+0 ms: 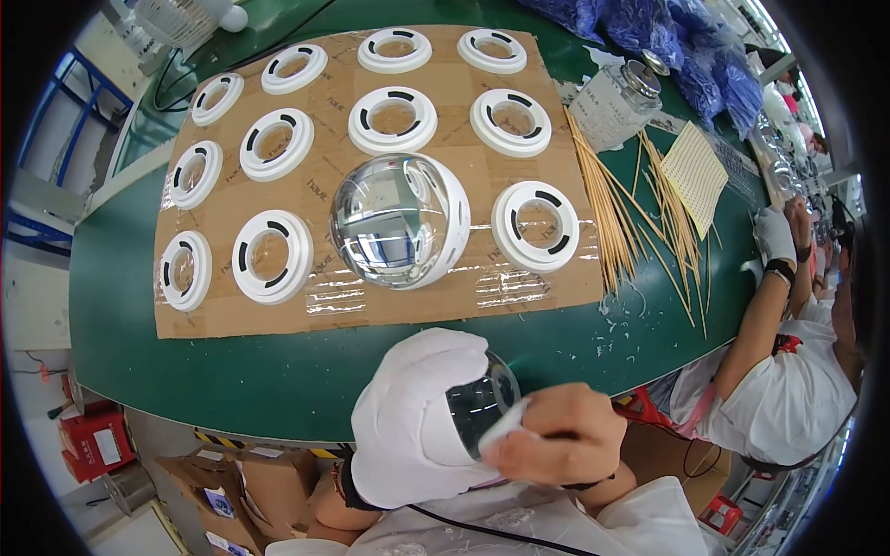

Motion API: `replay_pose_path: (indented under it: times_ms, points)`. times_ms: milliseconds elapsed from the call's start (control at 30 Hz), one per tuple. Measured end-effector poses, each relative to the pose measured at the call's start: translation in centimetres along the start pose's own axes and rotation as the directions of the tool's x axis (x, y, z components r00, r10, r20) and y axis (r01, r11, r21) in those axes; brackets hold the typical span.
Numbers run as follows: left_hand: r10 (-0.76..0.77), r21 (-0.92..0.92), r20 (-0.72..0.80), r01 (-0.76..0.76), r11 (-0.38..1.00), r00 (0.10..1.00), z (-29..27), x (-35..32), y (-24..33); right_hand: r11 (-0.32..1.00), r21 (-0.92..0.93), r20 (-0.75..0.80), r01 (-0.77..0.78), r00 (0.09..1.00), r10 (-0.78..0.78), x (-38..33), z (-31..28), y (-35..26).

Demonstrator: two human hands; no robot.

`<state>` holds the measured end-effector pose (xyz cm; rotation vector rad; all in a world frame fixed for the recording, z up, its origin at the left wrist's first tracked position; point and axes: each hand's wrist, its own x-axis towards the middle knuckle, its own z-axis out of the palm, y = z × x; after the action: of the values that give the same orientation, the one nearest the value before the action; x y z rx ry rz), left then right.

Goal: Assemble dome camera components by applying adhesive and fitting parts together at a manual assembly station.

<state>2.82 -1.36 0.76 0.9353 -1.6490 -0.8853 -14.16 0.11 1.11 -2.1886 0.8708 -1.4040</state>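
Note:
My left hand (403, 417), in a white glove, is wrapped round a clear, see-through dome (473, 408) in front of the table's near edge. My bare right hand (570, 435) is closed on a small white cloth (503, 429), pressed against the dome's right side; the fingers are slightly blurred. Just beyond, a large shiny mirror-like dome (385, 222) with a white rim lies on a cardboard sheet (371, 320). Around it sit white rings (272, 257) with black curved strips on their faces, in rows. Nearest on the right is another such ring (535, 227).
Right of the cardboard lie many thin wooden sticks (607, 218), a glass jar (616, 104) and a yellow dotted sheet (695, 176). Blue plastic bags (667, 46) are heaped at the far right. A co-worker's gloved hand (774, 234) rests by the table's right edge. Open cardboard boxes (246, 491) stand below left.

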Motion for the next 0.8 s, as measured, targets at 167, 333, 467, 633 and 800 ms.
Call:
replay_pose_path:
  times_ms: [167,333,467,633,800]
  points:
    - [-0.039,-0.031,-0.009,0.039,0.999,0.999,0.1,-0.1,-0.3,0.999,0.033,0.006,0.031,0.999,-0.031,-0.2,0.2,0.9]
    - [-0.028,0.022,0.004,0.028,0.999,1.0,0.0,-0.1,-0.1,0.996,0.07,0.05,0.049,0.997,-0.052,-0.5,-0.5,0.6]
    - [-0.069,-0.043,-0.019,0.068,0.997,0.997,0.0,-0.4,-0.3,0.999,-0.023,0.052,0.03,0.998,-0.028,-0.1,-0.2,-0.3]
    - [-0.039,0.012,0.01,0.039,0.999,0.999,0.2,0.1,0.0,0.997,-0.057,0.071,0.061,0.996,-0.057,-0.3,-0.7,-0.4]
    - [-0.041,-0.005,0.009,0.041,0.999,0.999,-0.1,0.0,-0.2,0.973,-0.207,0.134,0.105,0.988,-0.078,0.8,-0.9,-1.7]
